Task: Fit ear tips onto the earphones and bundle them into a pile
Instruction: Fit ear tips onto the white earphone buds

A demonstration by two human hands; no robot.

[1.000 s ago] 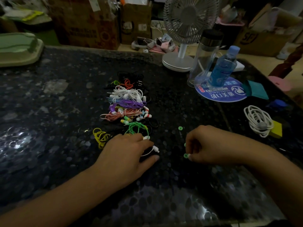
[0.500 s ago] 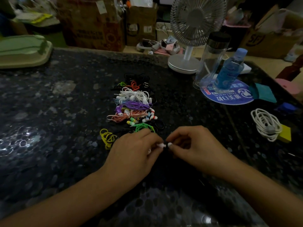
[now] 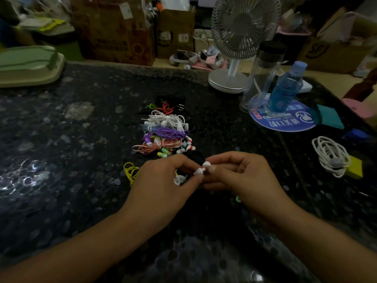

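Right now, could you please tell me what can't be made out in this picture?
Head view:
- Ear tip: seated or not, too small, fingers cover it.
- Green cord: left hand hides it.
- Green tip: right hand half covers it.
- Black earphones: lost in dim light.

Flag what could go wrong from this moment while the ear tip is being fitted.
The white earbud is pinched only at the fingertips of the left hand and right hand; a slip could drop it onto the dark speckled table, where it may be hard to spot. A loose green ear tip lies by the right wrist and might get brushed away. The dim light may hide a poorly seated tip.
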